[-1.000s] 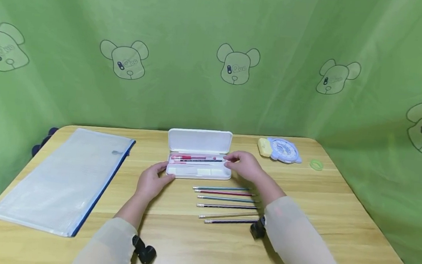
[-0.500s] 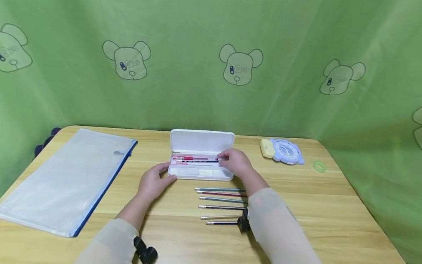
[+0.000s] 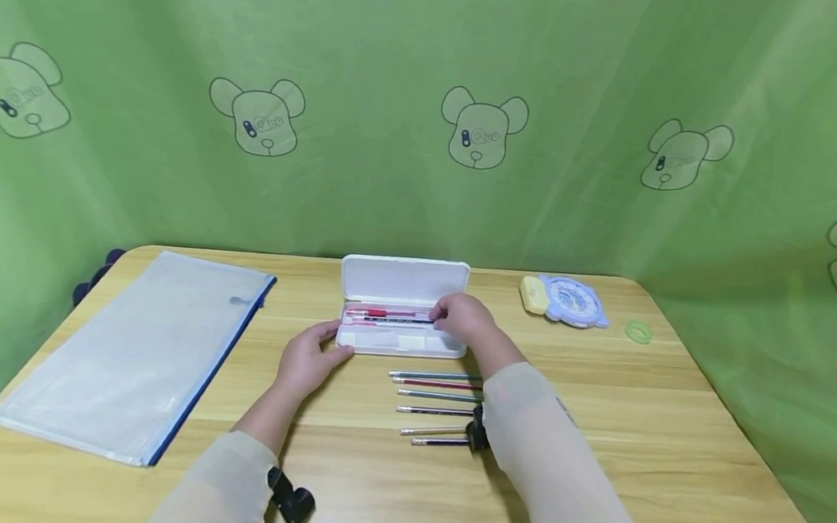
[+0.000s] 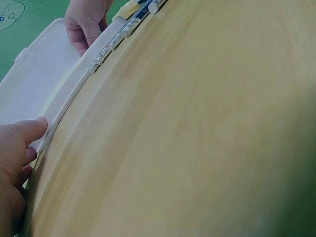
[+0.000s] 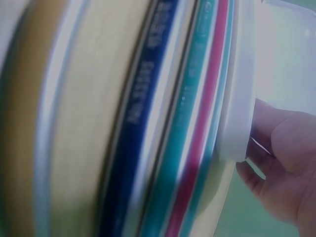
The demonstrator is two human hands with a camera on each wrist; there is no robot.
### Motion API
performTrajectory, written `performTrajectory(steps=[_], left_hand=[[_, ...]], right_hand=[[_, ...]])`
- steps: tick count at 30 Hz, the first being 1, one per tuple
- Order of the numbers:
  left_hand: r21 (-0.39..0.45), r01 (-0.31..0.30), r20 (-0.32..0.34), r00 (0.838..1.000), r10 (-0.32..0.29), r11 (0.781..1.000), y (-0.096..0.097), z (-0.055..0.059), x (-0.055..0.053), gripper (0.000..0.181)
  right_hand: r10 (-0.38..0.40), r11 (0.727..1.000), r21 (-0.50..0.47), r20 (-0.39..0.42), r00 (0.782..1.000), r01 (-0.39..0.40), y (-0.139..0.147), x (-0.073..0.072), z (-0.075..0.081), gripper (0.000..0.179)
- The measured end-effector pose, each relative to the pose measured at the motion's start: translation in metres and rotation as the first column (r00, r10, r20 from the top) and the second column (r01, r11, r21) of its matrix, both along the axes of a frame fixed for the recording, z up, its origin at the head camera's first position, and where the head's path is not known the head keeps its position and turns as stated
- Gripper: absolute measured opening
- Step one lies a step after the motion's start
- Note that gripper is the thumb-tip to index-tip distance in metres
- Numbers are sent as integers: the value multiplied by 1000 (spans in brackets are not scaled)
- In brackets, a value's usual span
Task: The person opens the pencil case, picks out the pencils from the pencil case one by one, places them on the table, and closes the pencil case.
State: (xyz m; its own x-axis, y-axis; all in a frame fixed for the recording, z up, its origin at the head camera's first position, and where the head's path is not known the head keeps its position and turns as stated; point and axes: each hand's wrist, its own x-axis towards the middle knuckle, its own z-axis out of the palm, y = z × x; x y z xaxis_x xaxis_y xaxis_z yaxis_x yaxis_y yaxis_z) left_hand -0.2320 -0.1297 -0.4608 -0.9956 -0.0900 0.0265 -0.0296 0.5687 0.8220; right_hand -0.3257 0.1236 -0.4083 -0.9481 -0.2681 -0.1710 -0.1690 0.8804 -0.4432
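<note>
An opened white pencil case [image 3: 405, 281] stands at the table's far middle, lid raised. In it lie a red pen [image 3: 376, 313] and a dark pencil [image 3: 400, 320]. My left hand [image 3: 302, 363] grips the case's near left corner; in the left wrist view its thumb [image 4: 33, 129] lies over the front rim. My right hand [image 3: 464, 319] reaches into the right part of the case, fingers bent down at the dark pencil's right end. The case wall hides those fingertips in the right wrist view. Several pencils [image 3: 435, 412] lie in a row in front, partly under my right forearm.
A translucent zip folder [image 3: 137, 357] with a blue edge covers the table's left side. Back right are a pale yellow block [image 3: 533, 294], a blue round-faced animal-shaped object [image 3: 574, 301] and a green ring [image 3: 638, 331]. A green curtain [image 3: 366, 182] hangs behind the table.
My right hand has moved left and further into the pencil case along the dark pencil, its forearm now covering more of the row. My left hand keeps its hold on the corner.
</note>
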Motion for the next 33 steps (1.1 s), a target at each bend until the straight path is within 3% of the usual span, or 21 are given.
performTrajectory(steps=[15,24,33], left_hand=[[2,3,1,1000,-3,1000,1,0,0,58],[-11,-1,2,1000,1,1000,1,-2,-1,57],[-12,2,-9,1000,-2,1000,2,-2,0,56]], right_hand=[[-31,999,25,37,999,31,-5,3,1,16],[38,999,11,0,999,-38,2,4,4,17],[113,992,-48,-31,993,-115,19,13,17,18]])
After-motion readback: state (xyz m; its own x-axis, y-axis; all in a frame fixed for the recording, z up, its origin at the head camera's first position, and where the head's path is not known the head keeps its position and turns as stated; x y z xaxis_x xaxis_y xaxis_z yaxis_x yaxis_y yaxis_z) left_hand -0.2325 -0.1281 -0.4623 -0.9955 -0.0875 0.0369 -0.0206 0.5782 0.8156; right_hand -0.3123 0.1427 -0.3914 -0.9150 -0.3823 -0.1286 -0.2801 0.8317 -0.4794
